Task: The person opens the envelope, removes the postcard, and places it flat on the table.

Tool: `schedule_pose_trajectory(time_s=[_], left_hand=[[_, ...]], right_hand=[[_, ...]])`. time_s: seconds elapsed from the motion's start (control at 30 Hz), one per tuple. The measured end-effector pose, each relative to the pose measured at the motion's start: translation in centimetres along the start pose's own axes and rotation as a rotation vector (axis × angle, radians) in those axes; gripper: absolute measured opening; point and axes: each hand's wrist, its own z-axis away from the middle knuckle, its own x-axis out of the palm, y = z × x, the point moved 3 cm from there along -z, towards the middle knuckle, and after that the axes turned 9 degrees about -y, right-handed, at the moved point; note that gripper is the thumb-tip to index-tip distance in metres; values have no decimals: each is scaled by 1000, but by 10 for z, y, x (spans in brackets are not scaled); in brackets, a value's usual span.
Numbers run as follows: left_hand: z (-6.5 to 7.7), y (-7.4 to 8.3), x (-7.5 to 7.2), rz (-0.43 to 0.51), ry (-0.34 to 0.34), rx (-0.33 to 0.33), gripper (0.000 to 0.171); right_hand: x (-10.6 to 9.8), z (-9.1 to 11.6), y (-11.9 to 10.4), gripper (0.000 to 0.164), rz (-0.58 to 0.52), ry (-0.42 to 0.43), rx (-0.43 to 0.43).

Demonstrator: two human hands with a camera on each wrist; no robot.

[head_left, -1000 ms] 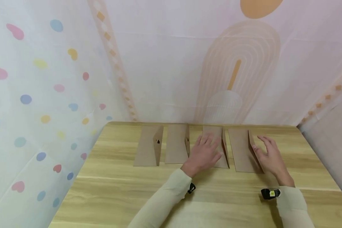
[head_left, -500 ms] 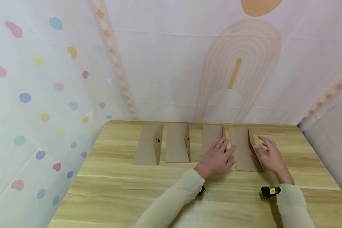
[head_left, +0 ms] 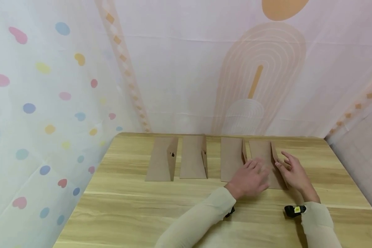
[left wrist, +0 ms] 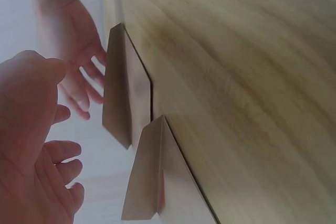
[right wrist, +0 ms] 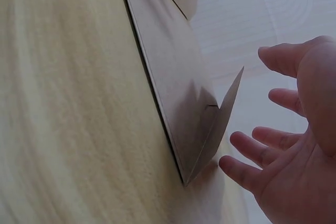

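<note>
Several brown paper envelopes lie in a row on the table, each with its right-hand flap standing up. My left hand [head_left: 250, 177], a little blurred, hovers over the gap between the third envelope [head_left: 230, 151] and the rightmost envelope [head_left: 259, 150]; its fingers bend loosely around nothing. Beside the rightmost envelope's raised flap, my right hand [head_left: 292, 174] has its thumb and fingers spread. In the right wrist view that flap [right wrist: 223, 119] tilts up close to the fingertips, with nothing between finger and thumb. The left wrist view shows two raised flaps, the nearer flap [left wrist: 144, 174] just right of the left fingers.
Farther left sit the first envelope [head_left: 159, 158] and second envelope [head_left: 192, 156], a small dark mark on each flap. The wood-grain table [head_left: 127, 206] ends at a patterned cloth backdrop [head_left: 179, 69]. Each wrist wears a black camera, the right camera [head_left: 293, 210] showing more fully.
My left hand has swept right, from over the third envelope to the left part of the rightmost one. The right hand stays by the rightmost flap, and the envelopes keep their places.
</note>
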Motion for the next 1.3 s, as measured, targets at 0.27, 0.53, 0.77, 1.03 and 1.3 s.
schedule_pose_trajectory(time_s=[0.27, 0.53, 0.77, 1.03, 1.3], left_hand=[[-11, 11, 4, -18, -52, 1, 59], [-20, 21, 10, -90, -125, -22, 63], [-23, 26, 14, -116, -161, -46, 67], [-24, 24, 18, -110, -197, -71, 65], [-25, 26, 25, -118, -262, -93, 59]], right_hand=[[2, -1, 1, 64, -4, -6, 21], [4, -3, 4, 73, 41, -65, 54], [6, -4, 2, 78, 54, -116, 123], [4, -4, 6, 83, 56, -148, 178], [4, -2, 9, 79, 55, -128, 164]])
